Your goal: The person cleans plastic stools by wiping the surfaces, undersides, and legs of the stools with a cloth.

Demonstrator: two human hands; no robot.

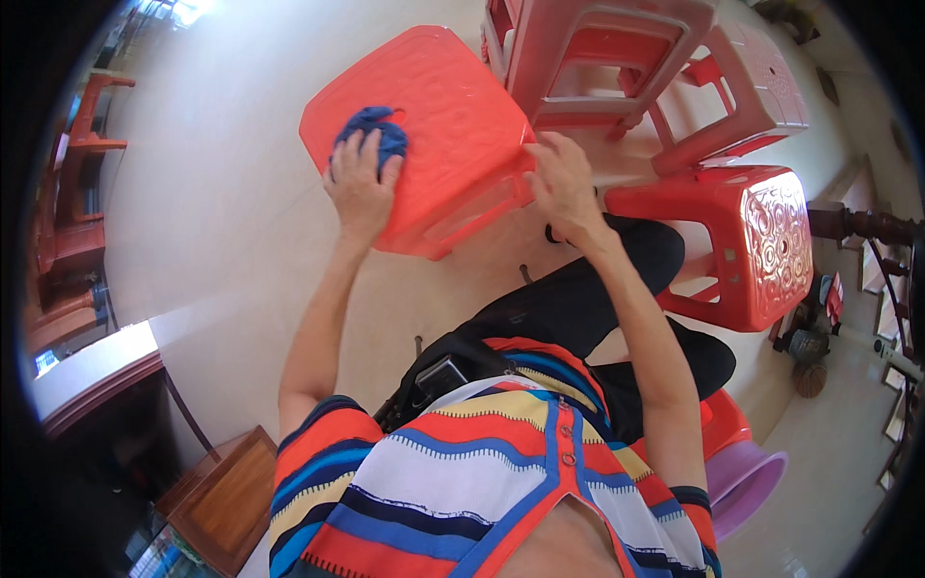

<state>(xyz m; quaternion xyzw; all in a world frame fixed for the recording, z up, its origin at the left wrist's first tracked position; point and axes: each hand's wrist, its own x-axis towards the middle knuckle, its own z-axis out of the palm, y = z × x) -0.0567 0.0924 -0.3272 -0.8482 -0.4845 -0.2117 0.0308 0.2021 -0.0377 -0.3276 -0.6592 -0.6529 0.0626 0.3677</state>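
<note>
Head view's all I've got from over here. My left hand (pixel 362 188) is laid over a bunched blue cloth (pixel 393 144), fingers bent across it — can't tell if it's really gripping or just resting on it. The cloth sits on the seat of a red plastic stool (pixel 448 106), near the left side. My right hand (pixel 568 188) is at that stool's right corner, fingers loosely curled, and I can't tell whether it's got hold of the edge. Off right there's a glossy red stool (pixel 779 236) with a raised swirly pattern, plus a purple basin (pixel 763 477) lower down.
</note>
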